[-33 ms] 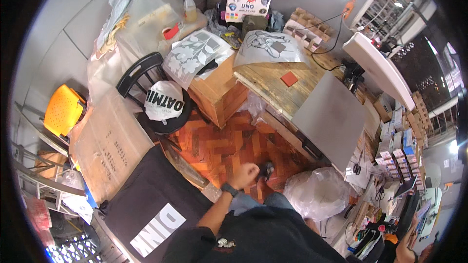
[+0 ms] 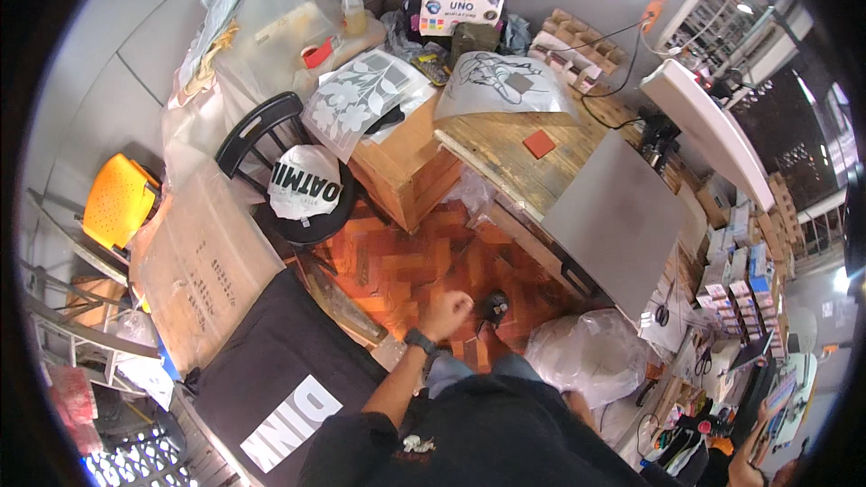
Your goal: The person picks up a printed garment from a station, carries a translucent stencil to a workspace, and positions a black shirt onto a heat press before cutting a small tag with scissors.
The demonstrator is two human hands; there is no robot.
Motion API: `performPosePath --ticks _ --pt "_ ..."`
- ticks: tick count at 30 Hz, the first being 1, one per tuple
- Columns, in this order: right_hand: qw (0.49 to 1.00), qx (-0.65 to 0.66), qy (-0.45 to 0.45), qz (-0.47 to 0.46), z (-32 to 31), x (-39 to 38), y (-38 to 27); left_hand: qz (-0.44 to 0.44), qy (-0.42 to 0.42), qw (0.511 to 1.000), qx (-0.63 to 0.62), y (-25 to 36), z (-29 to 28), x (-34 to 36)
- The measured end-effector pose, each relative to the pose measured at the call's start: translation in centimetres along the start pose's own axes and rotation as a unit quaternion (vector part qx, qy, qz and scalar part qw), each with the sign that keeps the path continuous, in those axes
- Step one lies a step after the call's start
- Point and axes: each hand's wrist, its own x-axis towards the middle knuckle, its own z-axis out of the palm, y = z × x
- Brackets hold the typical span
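Note:
My left hand, with a dark watch on the wrist, hangs over the wooden floor in front of my body. Its fingers are loosely curled closed, and no object shows in them. Nearest on its left lies black fabric with white block lettering, spread over a flat support. Of my right hand only a sliver of skin shows beside my dark shirt, close to a clear plastic bag; its fingers are hidden.
A wooden table carries a grey panel, a reddish square and printed film. A black chair holds white lettered fabric. Boxes and scissors lie right. Another person's arm shows lower right.
My left hand has shifted slightly left and up in the view. A little more of my right arm shows beside the plastic bag. The surrounding objects look unchanged.

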Motion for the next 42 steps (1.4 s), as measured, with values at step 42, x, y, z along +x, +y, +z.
performPosePath --ticks 42 --pt "0.984 -0.057 0.132 -0.102 -26.0 83.9 -78.4 -0.115 0.687 0.717 0.032 -14.1 -61.2 22.3"
